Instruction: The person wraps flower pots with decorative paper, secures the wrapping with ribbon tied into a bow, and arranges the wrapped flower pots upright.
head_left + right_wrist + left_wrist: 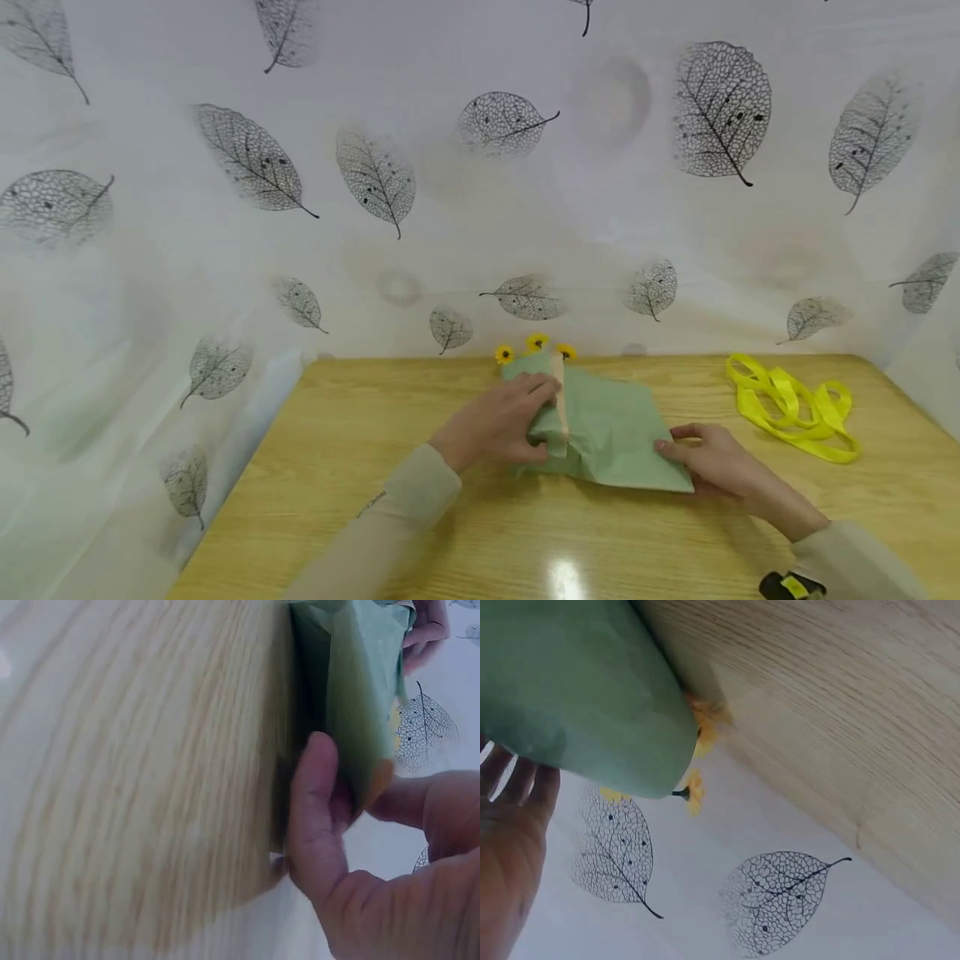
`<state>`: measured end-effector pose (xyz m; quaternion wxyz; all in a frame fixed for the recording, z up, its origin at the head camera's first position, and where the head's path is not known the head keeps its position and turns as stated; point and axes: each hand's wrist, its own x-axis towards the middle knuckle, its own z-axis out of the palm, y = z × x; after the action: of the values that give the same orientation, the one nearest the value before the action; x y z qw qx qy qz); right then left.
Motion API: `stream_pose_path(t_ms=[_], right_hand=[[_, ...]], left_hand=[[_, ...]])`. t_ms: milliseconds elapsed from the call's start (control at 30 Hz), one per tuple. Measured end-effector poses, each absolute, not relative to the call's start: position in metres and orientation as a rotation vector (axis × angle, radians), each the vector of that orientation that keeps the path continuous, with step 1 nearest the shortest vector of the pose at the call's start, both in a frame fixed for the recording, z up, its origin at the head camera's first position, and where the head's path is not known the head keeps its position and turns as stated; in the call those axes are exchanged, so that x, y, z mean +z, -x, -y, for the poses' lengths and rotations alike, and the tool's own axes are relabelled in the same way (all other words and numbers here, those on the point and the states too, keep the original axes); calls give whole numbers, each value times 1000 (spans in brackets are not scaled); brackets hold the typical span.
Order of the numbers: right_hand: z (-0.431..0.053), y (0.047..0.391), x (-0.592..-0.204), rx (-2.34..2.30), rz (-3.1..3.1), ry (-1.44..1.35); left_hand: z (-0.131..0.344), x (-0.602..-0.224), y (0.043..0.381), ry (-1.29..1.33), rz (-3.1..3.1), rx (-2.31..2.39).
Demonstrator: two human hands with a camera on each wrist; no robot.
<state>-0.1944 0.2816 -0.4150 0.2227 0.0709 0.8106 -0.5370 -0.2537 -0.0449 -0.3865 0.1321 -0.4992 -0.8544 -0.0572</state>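
A bouquet wrapped in green wrapping paper (611,417) lies above the table, its yellow flowers (537,342) showing at the far end. My left hand (498,421) grips the wrapped bundle from the left, beside a beige strip along the paper. At the near right end of the paper, my right hand (716,462) pinches the edge between thumb and fingers. In the left wrist view, the rounded green paper (592,697) hides most of the flowers (695,793). The right wrist view shows the paper folded open (356,697) near the thumb. The stems are hidden.
A loose yellow ribbon (795,408) lies in loops at the right rear of the wooden table (360,500). Behind the table's back edge hangs a white cloth (450,217) printed with dark leaves.
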Motion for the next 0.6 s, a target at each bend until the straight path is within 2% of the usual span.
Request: stream_pose_path(t_ms=[367, 600], right_hand=[[-293, 201, -410, -1838, -1902, -150], [-281, 205, -395, -1999, -1793, -102]], left_hand=[[35, -391, 247, 1470, 2533, 131], [29, -392, 243, 1435, 2559, 150]])
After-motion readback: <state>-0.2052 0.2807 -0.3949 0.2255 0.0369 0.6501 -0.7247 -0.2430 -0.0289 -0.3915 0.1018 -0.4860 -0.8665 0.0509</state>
